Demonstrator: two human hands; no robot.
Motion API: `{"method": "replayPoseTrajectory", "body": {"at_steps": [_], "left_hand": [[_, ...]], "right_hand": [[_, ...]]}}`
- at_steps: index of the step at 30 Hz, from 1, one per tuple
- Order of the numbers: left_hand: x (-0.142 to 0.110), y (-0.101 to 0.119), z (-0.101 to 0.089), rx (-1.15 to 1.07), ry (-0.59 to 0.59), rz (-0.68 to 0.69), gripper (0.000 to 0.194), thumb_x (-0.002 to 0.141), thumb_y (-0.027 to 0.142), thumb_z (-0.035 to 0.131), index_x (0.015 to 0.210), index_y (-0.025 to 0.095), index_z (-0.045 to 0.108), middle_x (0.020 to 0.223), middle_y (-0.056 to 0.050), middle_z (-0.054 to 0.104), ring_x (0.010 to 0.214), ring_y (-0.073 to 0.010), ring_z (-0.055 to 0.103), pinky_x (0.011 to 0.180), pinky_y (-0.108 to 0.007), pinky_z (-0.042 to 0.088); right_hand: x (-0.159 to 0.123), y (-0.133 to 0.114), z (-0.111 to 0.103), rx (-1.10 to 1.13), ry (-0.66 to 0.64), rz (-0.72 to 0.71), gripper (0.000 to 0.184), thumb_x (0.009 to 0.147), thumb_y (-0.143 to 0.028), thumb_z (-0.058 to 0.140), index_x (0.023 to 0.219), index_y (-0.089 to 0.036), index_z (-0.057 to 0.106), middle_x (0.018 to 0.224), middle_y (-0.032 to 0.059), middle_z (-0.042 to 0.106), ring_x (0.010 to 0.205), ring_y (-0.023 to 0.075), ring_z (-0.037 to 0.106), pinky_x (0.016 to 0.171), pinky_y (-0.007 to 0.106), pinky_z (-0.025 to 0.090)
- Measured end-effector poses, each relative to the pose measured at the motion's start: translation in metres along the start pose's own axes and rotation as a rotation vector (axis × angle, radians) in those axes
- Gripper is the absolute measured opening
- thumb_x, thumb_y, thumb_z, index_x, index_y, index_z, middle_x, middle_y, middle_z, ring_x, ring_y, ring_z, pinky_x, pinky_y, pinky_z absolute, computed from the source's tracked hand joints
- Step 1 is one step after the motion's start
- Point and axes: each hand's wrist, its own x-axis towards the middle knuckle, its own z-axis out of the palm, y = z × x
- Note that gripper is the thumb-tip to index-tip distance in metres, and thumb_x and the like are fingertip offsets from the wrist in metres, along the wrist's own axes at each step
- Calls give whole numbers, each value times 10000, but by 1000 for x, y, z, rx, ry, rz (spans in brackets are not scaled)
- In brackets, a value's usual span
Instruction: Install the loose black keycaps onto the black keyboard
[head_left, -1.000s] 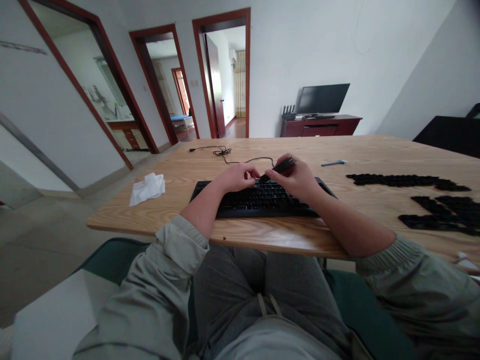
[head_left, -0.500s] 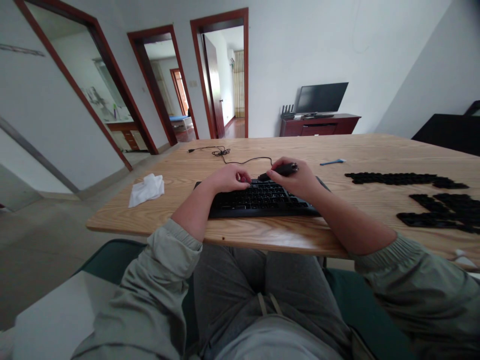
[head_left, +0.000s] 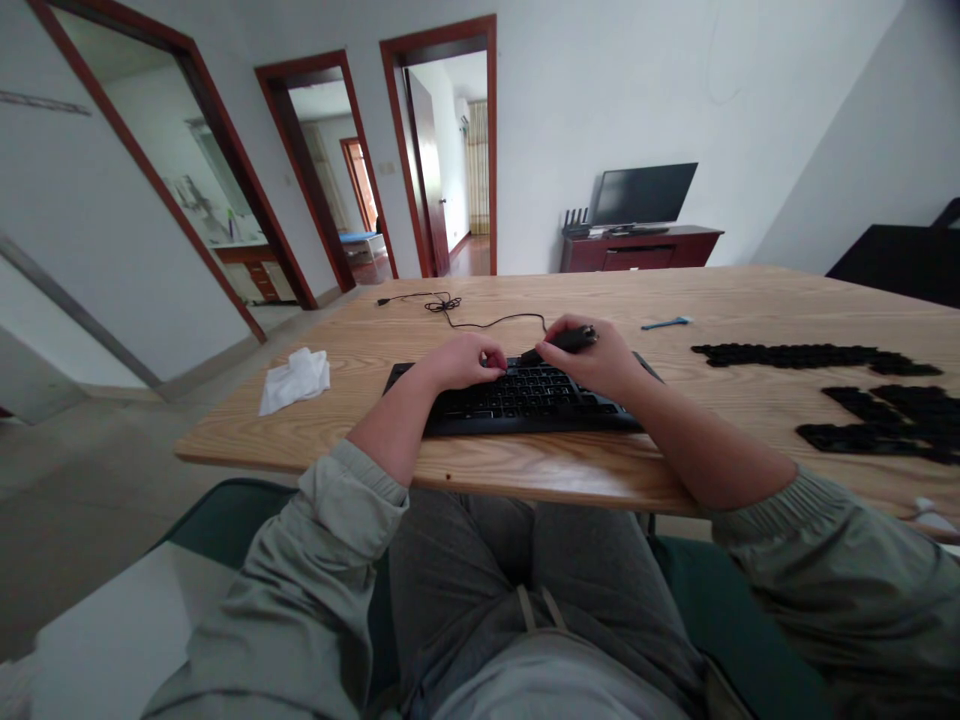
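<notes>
A black keyboard (head_left: 517, 400) with its keycaps off lies on the wooden table (head_left: 360, 345) in front of me. My left hand (head_left: 463, 361) rests on the keyboard's upper middle with its fingers curled in a pinch; what they hold is too small to make out. My right hand (head_left: 592, 362) is closed around a dark brush-like tool (head_left: 564, 341), whose tip points down-left at the keyboard's top rows, close to my left fingertips.
Rows of removed black keycaps (head_left: 810, 357) lie on the table to the right, with a bigger cluster (head_left: 885, 425) nearer me. A crumpled white cloth (head_left: 295, 379) sits at the left. The keyboard cable (head_left: 450, 305) and a small blue tool (head_left: 666, 323) lie farther back.
My right hand has lowered the tool from a raised tilt to the keyboard's top rows. My left hand has dropped onto the keys beside it. The view shifted slightly.
</notes>
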Motion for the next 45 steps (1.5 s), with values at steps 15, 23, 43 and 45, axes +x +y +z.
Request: {"method": "replayPoseTrajectory", "body": {"at_steps": [15, 23, 43, 45], "left_hand": [[3, -3, 4, 107, 18, 88, 201, 823, 264, 597, 932, 183, 745, 886, -31, 725, 808, -143, 626, 748, -253, 456], [5, 0, 6, 152, 12, 94, 196, 856, 290, 591, 939, 198, 742, 902, -25, 726, 836, -147, 623, 778, -256, 452], [4, 12, 10, 375, 33, 180, 207, 892, 280, 562, 938, 192, 744, 915, -51, 726, 815, -168, 627, 751, -276, 436], [4, 13, 10, 396, 24, 180, 206, 889, 278, 565, 943, 192, 744, 922, -51, 730, 828, -173, 636, 752, -277, 444]], "right_hand": [[1, 2, -1, -14, 2, 30, 207, 763, -394, 649, 735, -189, 643, 669, 23, 624, 625, 155, 525, 594, 291, 411], [3, 6, -2, -8, 34, 90, 166, 728, -354, 669, 747, -197, 619, 670, 13, 615, 620, 153, 518, 591, 295, 413], [6, 12, -1, 0, 29, 113, 310, 736, -433, 697, 877, -212, 532, 694, -4, 567, 626, 150, 492, 597, 292, 386], [4, 12, -1, 5, 10, 104, 301, 738, -421, 690, 877, -212, 524, 695, -10, 556, 616, 144, 481, 591, 290, 383]]}}
